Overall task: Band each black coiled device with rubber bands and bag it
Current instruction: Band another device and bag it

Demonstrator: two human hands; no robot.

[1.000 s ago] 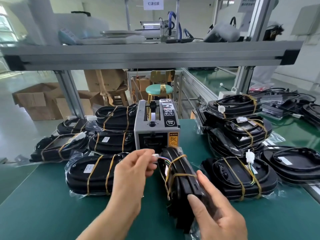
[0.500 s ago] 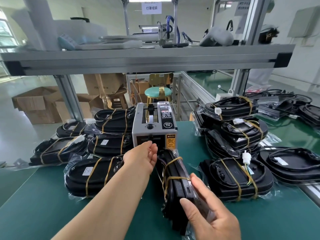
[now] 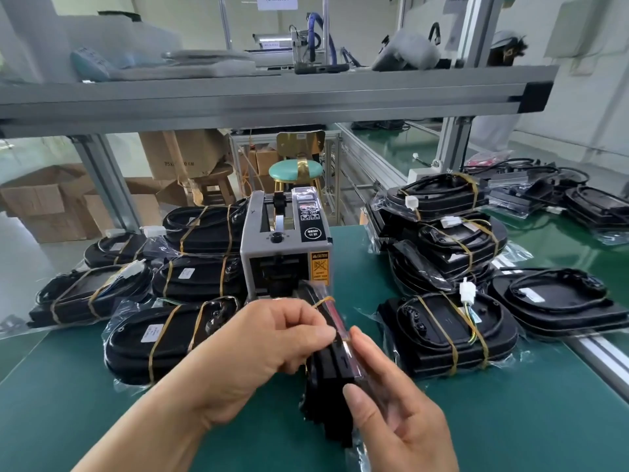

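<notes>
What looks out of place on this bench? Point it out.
The right pile is stacked crookedly, its devices tilted and overhanging. The far-right device looks unbanded, unlike its neighbour.

A grey tape dispenser [image 3: 286,247] stands on the green table [image 3: 510,420] just beyond the left hand [image 3: 258,342]. Farther past it, a teal stool [image 3: 295,172]; cardboard boxes [image 3: 41,206] far left, seemingly open.

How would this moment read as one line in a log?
left hand: pinches plastic of bagged black device | right hand: grips same device, standing on edge | tape dispenser: behind it
</notes>
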